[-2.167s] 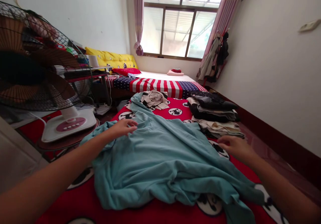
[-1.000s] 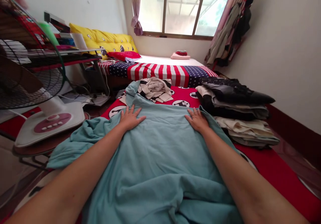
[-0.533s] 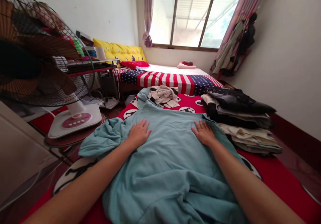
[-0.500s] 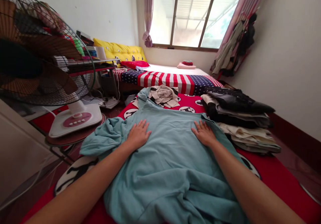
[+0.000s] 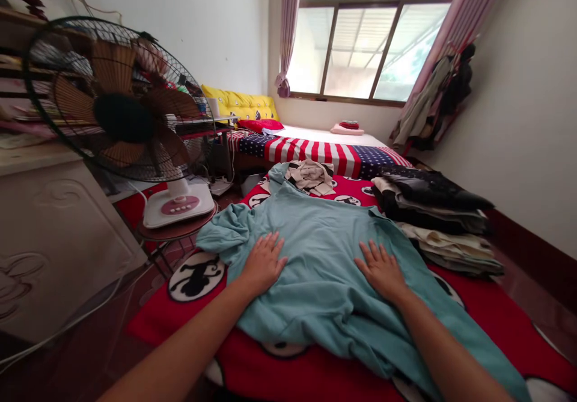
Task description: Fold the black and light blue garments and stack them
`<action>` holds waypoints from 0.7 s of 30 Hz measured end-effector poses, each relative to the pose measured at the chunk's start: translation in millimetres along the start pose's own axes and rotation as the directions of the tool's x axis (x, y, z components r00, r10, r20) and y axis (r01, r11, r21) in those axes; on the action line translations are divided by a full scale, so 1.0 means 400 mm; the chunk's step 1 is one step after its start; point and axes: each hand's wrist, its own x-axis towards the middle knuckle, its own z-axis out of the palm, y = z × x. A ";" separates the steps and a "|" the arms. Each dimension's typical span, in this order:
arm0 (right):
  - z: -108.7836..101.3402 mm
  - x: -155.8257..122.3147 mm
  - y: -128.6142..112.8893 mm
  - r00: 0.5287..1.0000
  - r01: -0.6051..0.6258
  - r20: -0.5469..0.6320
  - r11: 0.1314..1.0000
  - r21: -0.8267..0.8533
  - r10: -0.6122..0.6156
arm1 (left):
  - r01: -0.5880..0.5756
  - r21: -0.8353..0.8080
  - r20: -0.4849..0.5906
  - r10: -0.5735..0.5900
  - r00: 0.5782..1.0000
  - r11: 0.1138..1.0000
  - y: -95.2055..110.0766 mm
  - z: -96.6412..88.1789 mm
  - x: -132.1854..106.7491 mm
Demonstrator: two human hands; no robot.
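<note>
One teal garment (image 5: 315, 228): my left hand (image 5: 264, 262) and right hand (image 5: 382, 270) spread flat upon it.
Clothes stack (image 5: 435, 210): near right edge of red cover (image 5: 315, 372).

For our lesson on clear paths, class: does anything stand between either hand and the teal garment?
Nothing visible does: the left hand and the right hand both rest palm down on the teal garment, which lies spread over the red cloth.
</note>
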 end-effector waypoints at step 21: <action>0.004 -0.032 0.005 0.982 0.034 -0.186 0.973 0.228 0.010 | 0.060 -0.251 -0.090 -0.085 0.992 0.966 -0.036 -0.016 -0.001</action>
